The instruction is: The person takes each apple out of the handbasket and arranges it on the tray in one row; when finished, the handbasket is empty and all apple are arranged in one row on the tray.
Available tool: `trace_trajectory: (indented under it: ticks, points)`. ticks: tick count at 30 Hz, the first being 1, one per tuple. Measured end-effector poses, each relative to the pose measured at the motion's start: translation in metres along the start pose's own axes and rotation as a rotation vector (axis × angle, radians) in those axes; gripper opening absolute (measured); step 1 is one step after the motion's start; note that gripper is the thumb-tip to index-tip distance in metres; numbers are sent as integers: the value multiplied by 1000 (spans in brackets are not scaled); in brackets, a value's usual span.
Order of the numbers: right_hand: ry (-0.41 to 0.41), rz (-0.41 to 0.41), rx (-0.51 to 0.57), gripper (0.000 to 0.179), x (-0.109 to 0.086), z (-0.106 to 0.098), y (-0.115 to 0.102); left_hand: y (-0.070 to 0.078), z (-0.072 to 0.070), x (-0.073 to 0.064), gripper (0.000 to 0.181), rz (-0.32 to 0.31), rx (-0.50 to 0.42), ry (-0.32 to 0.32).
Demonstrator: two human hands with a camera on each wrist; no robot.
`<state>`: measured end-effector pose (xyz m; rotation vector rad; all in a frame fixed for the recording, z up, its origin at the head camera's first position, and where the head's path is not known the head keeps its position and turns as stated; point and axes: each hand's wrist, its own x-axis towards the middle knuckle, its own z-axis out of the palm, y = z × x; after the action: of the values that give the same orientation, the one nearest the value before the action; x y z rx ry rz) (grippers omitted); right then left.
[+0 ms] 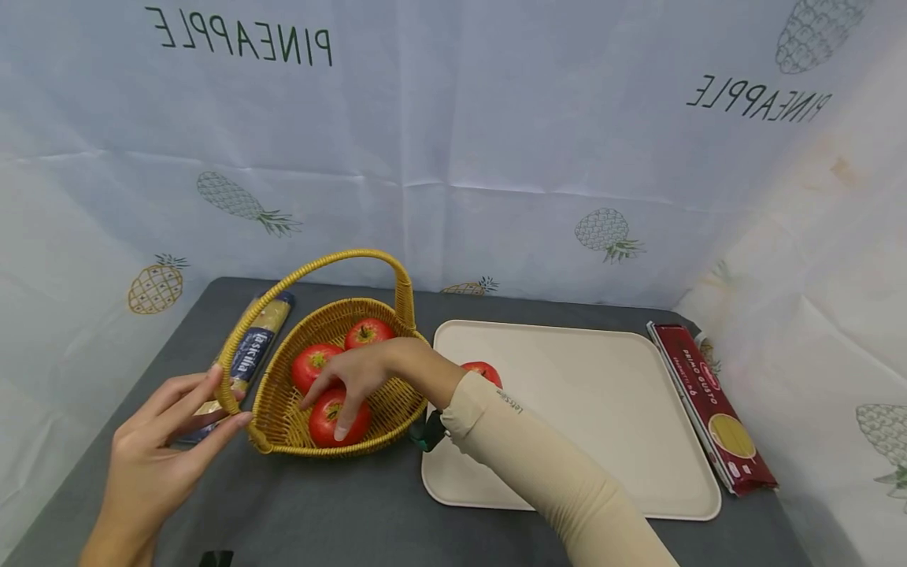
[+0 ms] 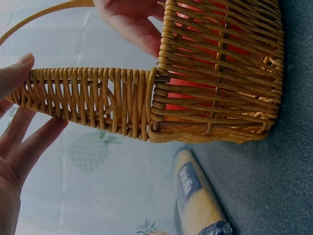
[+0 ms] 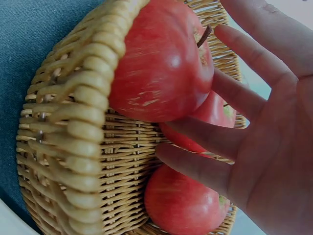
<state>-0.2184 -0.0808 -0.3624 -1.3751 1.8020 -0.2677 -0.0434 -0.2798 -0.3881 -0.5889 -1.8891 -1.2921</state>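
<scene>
A yellow-brown wicker basket [image 1: 283, 421] holds three red apples, and its tall handle [image 2: 83, 95] stands upright. My left hand [image 1: 159, 441] pinches the lower left part of that handle between thumb and fingers. Inside the basket, my right hand [image 1: 361, 374] is over the nearest apple [image 1: 340, 417], its thumb on the front and its fingers spread toward the far side. In the right wrist view, those fingers [image 3: 237, 98] look long and loosely extended beside the same apple [image 3: 161, 63]. The other two apples [image 1: 315, 366] lie behind it.
Right of the basket lies a cream tray [image 1: 567, 488]. Another apple [image 1: 484, 372] on it is partly hidden by my right forearm. A red spaghetti packet [image 1: 712, 409] lies along the tray's right side. Left of the basket lies a pasta packet [image 1: 251, 346] with a blue label. A printed curtain hangs behind.
</scene>
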Motion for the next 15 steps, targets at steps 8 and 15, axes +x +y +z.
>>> trace_trajectory:
  ticks: [8, 15]
  points:
    - [7, 46, -13, 66, 2, 2, 2, 0, 1, 1, 57, -19, 19, -3]
    - [-18, 88, -2, 62, 1, 1, 0, 0, 1, 0, 57, -33, 34, -3]
